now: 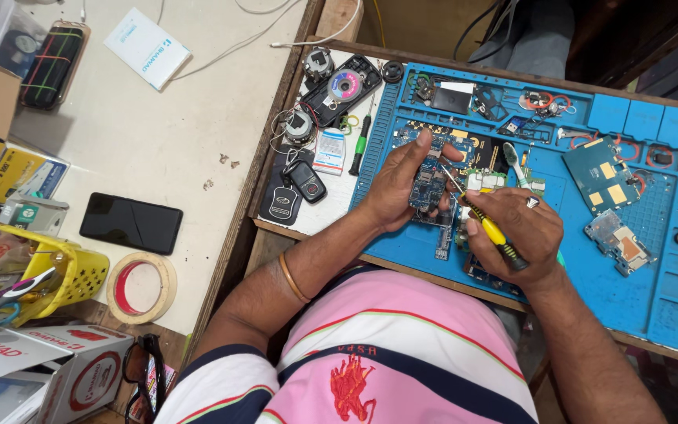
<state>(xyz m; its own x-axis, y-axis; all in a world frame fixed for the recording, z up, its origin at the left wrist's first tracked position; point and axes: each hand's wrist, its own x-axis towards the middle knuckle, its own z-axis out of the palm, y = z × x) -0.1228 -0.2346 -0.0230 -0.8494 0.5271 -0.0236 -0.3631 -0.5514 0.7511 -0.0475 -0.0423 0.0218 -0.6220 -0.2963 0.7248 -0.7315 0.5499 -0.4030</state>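
Note:
My left hand [402, 184] holds a small blue circuit board [427, 188] above the blue repair mat [590, 275], fingers curled round its edges. My right hand [515, 232] grips a yellow-and-black screwdriver [490, 228] whose thin tip points up-left onto the board. A white toothbrush [515, 163] lies just beyond my right hand. More board pieces lie under and beside both hands.
On the mat lie a blue board [602, 174], a phone frame part [617, 239] and small parts in its top compartments. To the left are two car key fobs [292, 188], a black phone [131, 223], a tape roll [141, 287] and a yellow basket [80, 275].

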